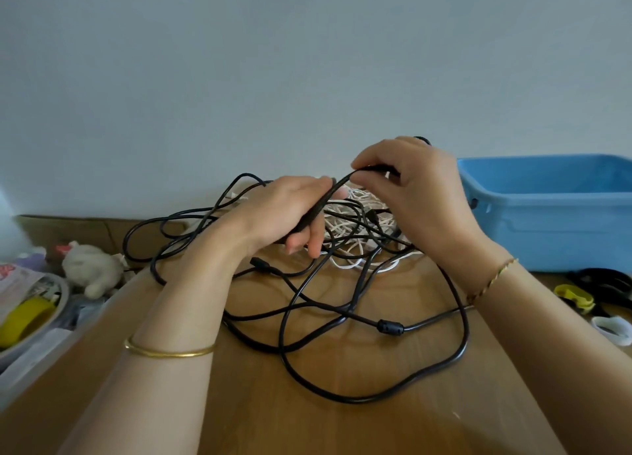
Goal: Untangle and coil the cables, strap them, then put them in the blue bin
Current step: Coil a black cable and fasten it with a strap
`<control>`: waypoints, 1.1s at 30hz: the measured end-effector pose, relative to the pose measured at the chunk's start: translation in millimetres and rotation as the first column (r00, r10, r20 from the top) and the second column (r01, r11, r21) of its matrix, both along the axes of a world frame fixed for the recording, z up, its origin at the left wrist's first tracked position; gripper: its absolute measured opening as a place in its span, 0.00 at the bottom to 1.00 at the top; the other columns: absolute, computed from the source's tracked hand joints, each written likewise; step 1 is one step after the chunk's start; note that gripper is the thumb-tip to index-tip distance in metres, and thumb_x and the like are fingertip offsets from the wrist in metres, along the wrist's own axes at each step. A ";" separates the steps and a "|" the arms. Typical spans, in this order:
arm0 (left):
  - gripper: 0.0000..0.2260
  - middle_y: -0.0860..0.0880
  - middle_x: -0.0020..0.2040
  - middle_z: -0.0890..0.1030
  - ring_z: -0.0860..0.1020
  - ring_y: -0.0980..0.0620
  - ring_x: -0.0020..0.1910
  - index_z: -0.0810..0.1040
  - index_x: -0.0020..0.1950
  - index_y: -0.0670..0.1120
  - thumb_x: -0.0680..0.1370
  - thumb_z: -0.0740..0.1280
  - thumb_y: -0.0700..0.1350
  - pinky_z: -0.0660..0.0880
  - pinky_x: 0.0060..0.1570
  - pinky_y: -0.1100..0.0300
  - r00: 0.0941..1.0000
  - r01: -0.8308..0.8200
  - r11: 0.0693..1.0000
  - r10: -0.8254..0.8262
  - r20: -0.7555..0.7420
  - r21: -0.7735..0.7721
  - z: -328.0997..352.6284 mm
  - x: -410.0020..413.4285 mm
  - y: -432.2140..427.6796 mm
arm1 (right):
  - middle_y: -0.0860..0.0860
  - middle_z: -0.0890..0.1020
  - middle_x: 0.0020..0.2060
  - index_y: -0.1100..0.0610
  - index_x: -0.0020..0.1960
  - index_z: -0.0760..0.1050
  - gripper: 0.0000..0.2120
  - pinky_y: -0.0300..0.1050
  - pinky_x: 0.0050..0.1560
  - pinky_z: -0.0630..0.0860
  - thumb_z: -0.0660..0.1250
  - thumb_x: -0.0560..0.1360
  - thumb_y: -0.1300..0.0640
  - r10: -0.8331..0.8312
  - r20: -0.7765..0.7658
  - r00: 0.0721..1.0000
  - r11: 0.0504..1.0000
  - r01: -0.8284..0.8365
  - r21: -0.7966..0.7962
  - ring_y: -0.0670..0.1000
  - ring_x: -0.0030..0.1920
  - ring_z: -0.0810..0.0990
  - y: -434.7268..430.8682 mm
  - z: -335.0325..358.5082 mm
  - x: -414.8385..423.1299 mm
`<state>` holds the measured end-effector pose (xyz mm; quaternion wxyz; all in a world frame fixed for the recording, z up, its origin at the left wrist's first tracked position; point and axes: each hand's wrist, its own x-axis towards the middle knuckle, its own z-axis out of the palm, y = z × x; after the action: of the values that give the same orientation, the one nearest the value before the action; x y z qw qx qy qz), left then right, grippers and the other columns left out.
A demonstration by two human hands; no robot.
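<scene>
Wood-grain table (342, 427), smooth and warm brown, against a plain pale wall (307, 61).

Step in hand: untangling, early. Nothing is coiled, strapped or binned.

- Left hand (284, 212): fingers curled around a doubled run of black cable (325, 203), lifted off the table.
- Right hand (410, 188): pinches the same cable between thumb and fingertips, just beside the left hand. The plug end may be inside this grip; cannot tell.
- Black cable: round, rubbery, slightly glossy. Most of it sprawls in wide loose loops across the table centre, crossing itself several times. A cylindrical ferrite (390, 326) sits on one strand near the front.
- White cable (342, 236): thinner, cream to white, bunched in a tight nest under the hands, with black strands threaded over it.
- Bin (547, 222): blue plastic, rounded rim, far right; what shows of its inside looks bare.
- Straps (574, 299): yellow, black and white bands lying on the table in front of the bin.
- Left edge: pale plush toy (92, 270), yellow tape roll (24, 318) in a tray.

Next move, judged: feed the black cable hand over hand, lifting it clear of the white nest rather than pulling, since a tug would likely tighten the crossings. The ferrite may snag.
</scene>
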<state>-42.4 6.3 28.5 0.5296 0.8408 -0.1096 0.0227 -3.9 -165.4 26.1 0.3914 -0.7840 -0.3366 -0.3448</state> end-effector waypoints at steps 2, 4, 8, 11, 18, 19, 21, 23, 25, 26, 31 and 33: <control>0.18 0.45 0.22 0.75 0.63 0.57 0.17 0.77 0.58 0.43 0.83 0.50 0.49 0.63 0.19 0.65 0.988 0.128 0.971 -0.143 -0.062 -0.203 2.1 -2.3 2.7 | 0.49 0.79 0.39 0.56 0.49 0.82 0.06 0.33 0.44 0.71 0.68 0.74 0.59 0.007 0.035 0.999 0.998 -0.009 0.066 0.45 0.41 0.75 -2.4 -2.8 5.9; 0.20 0.47 0.20 0.74 0.62 0.59 0.15 0.77 0.59 0.41 0.81 0.51 0.51 0.61 0.18 0.67 0.956 0.239 0.916 -0.281 -0.090 -0.322 2.5 -2.3 5.7 | 0.48 0.78 0.39 0.57 0.52 0.82 0.09 0.28 0.44 0.68 0.65 0.75 0.60 0.017 0.007 1.000 0.992 -0.017 0.122 0.45 0.42 0.75 -4.0 -6.9 11.5; 0.24 0.48 0.22 0.75 0.64 0.61 0.15 0.76 0.63 0.36 0.80 0.52 0.52 0.61 0.17 0.68 0.818 0.445 0.698 -0.572 -0.063 -0.561 1.9 1.5 10.2 | 0.44 0.78 0.38 0.54 0.58 0.79 0.12 0.28 0.42 0.69 0.62 0.78 0.61 0.087 -0.151 0.985 0.983 -0.060 0.171 0.42 0.38 0.76 -0.8 -15.4 15.4; 0.25 0.47 0.27 0.77 0.60 0.59 0.18 0.68 0.67 0.31 0.81 0.51 0.51 0.62 0.18 0.68 0.721 0.506 0.500 -0.693 0.026 -0.703 5.4 3.9 10.0 | 0.48 0.77 0.33 0.51 0.59 0.77 0.13 0.30 0.31 0.68 0.58 0.80 0.60 0.163 -0.240 0.957 0.975 -0.118 0.190 0.41 0.28 0.73 3.8 -19.3 12.8; 0.26 0.46 0.34 0.76 0.72 0.57 0.25 0.55 0.72 0.30 0.80 0.56 0.46 0.79 0.37 0.61 0.782 0.504 0.361 -0.577 0.237 -0.785 5.6 2.7 2.5 | 0.53 0.79 0.34 0.49 0.65 0.70 0.15 0.40 0.26 0.71 0.53 0.82 0.59 0.276 -0.450 0.849 0.961 -0.238 0.140 0.46 0.23 0.71 16.1 -31.1 9.0; 0.27 0.46 0.35 0.76 0.73 0.56 0.26 0.54 0.72 0.30 0.80 0.56 0.45 0.80 0.43 0.56 0.803 0.488 0.328 -0.532 0.268 -0.809 5.8 2.2 1.9 | 0.54 0.79 0.34 0.49 0.61 0.72 0.13 0.41 0.27 0.72 0.53 0.82 0.59 0.265 -0.469 0.842 0.963 -0.250 0.097 0.46 0.25 0.72 17.4 -32.6 7.7; 0.25 0.47 0.36 0.75 0.72 0.56 0.26 0.57 0.71 0.32 0.79 0.57 0.44 0.79 0.50 0.51 0.853 0.454 0.293 -0.415 0.316 -0.841 6.3 3.3 1.2 | 0.53 0.80 0.35 0.53 0.55 0.73 0.09 0.42 0.32 0.73 0.54 0.81 0.59 0.234 -0.492 0.839 0.960 -0.279 -0.019 0.46 0.28 0.74 21.4 -36.2 3.8; 0.16 0.47 0.36 0.75 0.71 0.56 0.27 0.64 0.64 0.35 0.79 0.57 0.44 0.78 0.53 0.48 0.903 0.413 0.359 -0.284 0.324 -0.837 6.5 5.7 -0.2 | 0.50 0.81 0.36 0.55 0.55 0.72 0.08 0.41 0.39 0.75 0.55 0.81 0.60 0.218 -0.496 0.841 0.935 -0.326 -0.141 0.48 0.34 0.78 26.6 -41.8 -0.1; 0.06 0.48 0.36 0.76 0.70 0.56 0.27 0.69 0.52 0.39 0.80 0.57 0.42 0.78 0.54 0.45 0.942 0.333 0.480 -0.132 0.309 -0.811 5.9 8.0 -0.3 | 0.47 0.82 0.38 0.55 0.56 0.72 0.07 0.42 0.46 0.76 0.58 0.79 0.60 0.221 -0.504 0.835 0.902 -0.371 -0.220 0.47 0.41 0.80 30.8 -46.4 -2.9; 0.04 0.48 0.36 0.76 0.70 0.55 0.27 0.69 0.48 0.41 0.80 0.57 0.40 0.78 0.55 0.44 0.953 0.274 0.544 -0.041 0.301 -0.793 5.2 8.8 0.1 | 0.46 0.81 0.38 0.54 0.55 0.72 0.07 0.42 0.47 0.76 0.60 0.79 0.59 0.219 -0.499 0.838 0.891 -0.381 -0.249 0.46 0.43 0.79 32.2 -47.5 -3.6; 0.06 0.48 0.41 0.77 0.72 0.54 0.32 0.66 0.45 0.45 0.82 0.57 0.40 0.74 0.59 0.44 0.888 -0.063 0.823 0.304 0.345 -0.565 -1.3 12.0 4.6 | 0.44 0.77 0.38 0.52 0.55 0.73 0.08 0.41 0.45 0.74 0.63 0.77 0.59 0.222 -0.458 0.861 0.884 -0.376 -0.277 0.45 0.40 0.76 33.2 -44.9 -6.4; 0.04 0.49 0.41 0.78 0.74 0.52 0.34 0.66 0.45 0.46 0.79 0.58 0.43 0.73 0.55 0.48 0.839 -0.203 0.907 0.355 0.412 -0.369 -2.9 13.9 6.4 | 0.42 0.74 0.35 0.53 0.57 0.74 0.10 0.36 0.40 0.70 0.62 0.77 0.60 0.237 -0.437 0.868 0.885 -0.379 -0.271 0.42 0.36 0.73 33.2 -43.2 -8.3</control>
<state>-28.5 12.6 25.5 0.6033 0.7228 -0.1045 0.3204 -12.2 -132.2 -17.1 0.3562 -0.8283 -0.4297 -0.0479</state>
